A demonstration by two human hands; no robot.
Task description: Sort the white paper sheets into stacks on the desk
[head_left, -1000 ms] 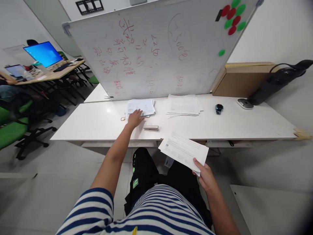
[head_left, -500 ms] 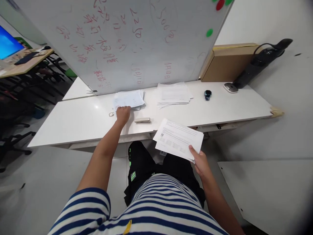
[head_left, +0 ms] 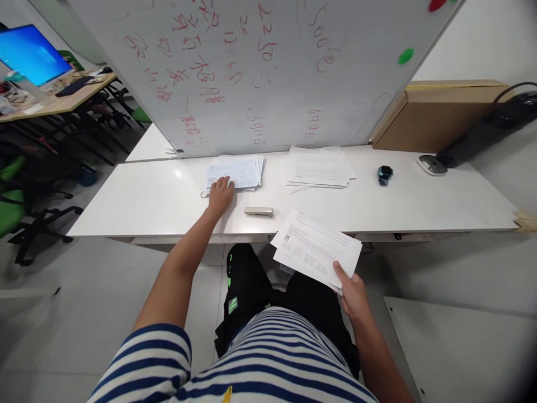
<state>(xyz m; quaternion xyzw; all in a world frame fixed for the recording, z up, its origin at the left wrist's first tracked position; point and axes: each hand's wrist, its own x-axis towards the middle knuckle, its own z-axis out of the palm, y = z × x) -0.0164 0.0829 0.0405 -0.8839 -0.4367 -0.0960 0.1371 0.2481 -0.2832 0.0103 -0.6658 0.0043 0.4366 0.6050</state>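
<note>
The left hand lies flat, fingers spread on the near edge of a paper stack toward the far edge of the surface. A stapler sits just beside it. The right hand pinches printed sheets overhanging the near edge.
</note>
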